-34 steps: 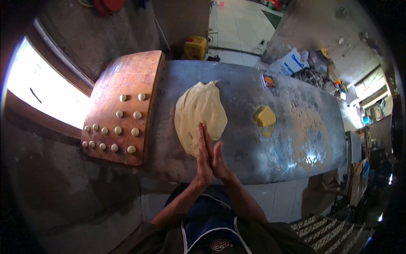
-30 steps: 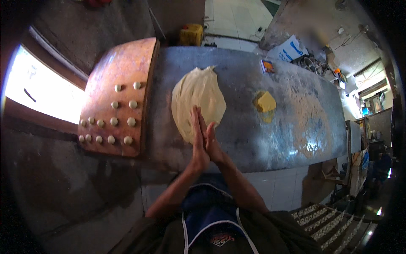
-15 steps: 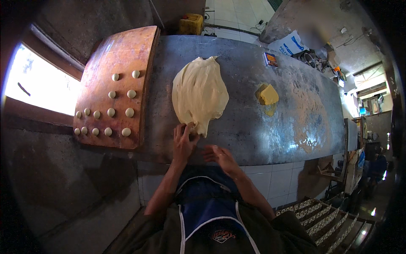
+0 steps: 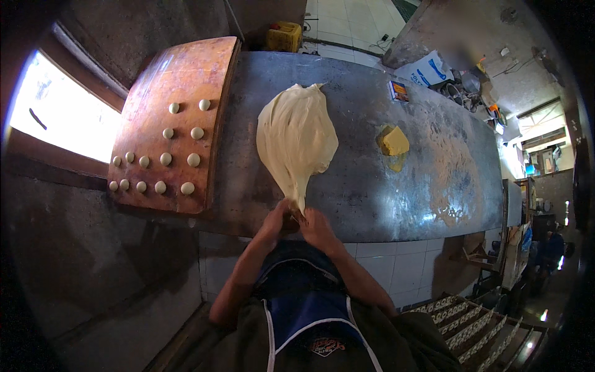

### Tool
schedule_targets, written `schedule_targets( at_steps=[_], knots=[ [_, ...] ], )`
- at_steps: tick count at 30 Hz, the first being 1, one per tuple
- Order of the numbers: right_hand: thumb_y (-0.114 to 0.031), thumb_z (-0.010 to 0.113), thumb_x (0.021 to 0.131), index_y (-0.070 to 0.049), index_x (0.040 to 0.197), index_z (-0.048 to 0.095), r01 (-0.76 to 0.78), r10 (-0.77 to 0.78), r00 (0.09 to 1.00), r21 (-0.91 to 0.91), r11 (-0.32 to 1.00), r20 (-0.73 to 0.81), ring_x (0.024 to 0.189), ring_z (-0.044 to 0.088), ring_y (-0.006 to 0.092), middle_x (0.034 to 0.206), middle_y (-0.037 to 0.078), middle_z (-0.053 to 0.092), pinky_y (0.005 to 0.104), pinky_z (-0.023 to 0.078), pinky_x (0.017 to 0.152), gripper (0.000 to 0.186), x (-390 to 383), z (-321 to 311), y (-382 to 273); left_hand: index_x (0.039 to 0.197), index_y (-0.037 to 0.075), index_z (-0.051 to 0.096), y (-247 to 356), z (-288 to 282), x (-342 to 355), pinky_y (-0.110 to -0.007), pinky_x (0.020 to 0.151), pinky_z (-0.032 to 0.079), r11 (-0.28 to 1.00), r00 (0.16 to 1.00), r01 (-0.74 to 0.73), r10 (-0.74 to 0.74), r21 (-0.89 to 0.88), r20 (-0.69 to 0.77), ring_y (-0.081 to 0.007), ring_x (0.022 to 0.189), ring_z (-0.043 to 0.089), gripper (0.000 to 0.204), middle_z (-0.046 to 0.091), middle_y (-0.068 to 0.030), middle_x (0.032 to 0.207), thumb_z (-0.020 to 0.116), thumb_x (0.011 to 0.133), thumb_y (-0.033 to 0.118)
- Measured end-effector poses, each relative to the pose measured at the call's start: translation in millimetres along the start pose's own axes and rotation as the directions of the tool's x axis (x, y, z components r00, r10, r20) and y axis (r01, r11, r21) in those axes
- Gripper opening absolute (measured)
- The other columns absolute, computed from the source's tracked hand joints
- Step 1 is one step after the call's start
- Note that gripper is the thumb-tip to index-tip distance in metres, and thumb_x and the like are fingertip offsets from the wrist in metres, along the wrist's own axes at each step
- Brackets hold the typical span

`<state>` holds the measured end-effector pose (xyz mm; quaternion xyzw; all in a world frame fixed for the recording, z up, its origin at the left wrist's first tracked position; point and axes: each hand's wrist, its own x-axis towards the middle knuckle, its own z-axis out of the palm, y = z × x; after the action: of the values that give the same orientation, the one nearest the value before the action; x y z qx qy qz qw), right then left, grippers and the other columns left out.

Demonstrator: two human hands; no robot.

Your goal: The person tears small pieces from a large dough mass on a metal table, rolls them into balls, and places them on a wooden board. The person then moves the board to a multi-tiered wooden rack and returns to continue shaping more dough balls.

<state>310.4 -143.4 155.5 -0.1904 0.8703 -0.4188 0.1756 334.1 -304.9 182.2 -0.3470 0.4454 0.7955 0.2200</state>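
A large pale mass of dough (image 4: 297, 130) lies on the dark metal table (image 4: 347, 186), its near end drawn out into a narrow neck. My left hand (image 4: 280, 218) is closed on the left side of that neck, close to the table's near edge. Right beside it, my right hand (image 4: 316, 228) is closed on the neck's tip. The two hands nearly touch, and the fingertips are partly hidden by the dough and the backs of the hands. Small round dough balls (image 4: 194, 160) sit in rows on an orange-brown wooden board (image 4: 180, 68) to the left.
A yellow block of fat (image 4: 395, 142) stands right of the dough, with a dusting of flour (image 4: 455, 167) beyond it. A small box (image 4: 398, 91) lies near the far edge. Behind the table is a yellow jerrycan (image 4: 284, 37). Racked trays (image 4: 471, 322) stand at lower right.
My right hand has moved left and taken hold of the dough's near end. My left hand has come slightly nearer to me, and the neck of dough has stretched longer toward me.
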Motion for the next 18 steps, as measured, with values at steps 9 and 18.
schedule_targets(
  at_steps=[9, 18],
  knots=[
    [-0.019, 0.062, 0.1, 0.001, 0.117, 0.06, 0.113, -0.388, 0.889, 0.707, 0.698, 0.242, 0.088, 0.07, 0.0295, 0.094, 0.012, 0.07, 0.0417, 0.055, 0.078, 0.026, -61.2, -68.0, -31.0, 0.092, 0.011, 0.052, 14.9, 40.0, 22.4, -0.028, 0.06, 0.041, 0.89, 0.945, 0.224, -0.1, -0.397, 0.31, -0.0142, 0.053, 0.037, 0.021, 0.042, 0.0, 0.07, 0.048, 0.104, 0.027],
    [-0.036, 0.062, 0.102, -0.004, 0.096, 0.065, -0.064, -0.276, 0.756, 0.487, 0.871, 0.594, 0.081, 0.064, 0.0145, 0.085, 0.004, 0.066, 0.0307, 0.051, 0.08, 0.032, 89.5, -7.1, -35.3, 0.107, -0.004, 0.063, -75.3, 3.9, 36.4, -0.044, 0.079, 0.055, 0.039, 0.575, -0.744, 0.547, 0.667, 0.609, -0.0385, 0.093, 0.069, 0.02, 0.068, -0.025, 0.094, 0.055, 0.094, 0.01]
  ],
)
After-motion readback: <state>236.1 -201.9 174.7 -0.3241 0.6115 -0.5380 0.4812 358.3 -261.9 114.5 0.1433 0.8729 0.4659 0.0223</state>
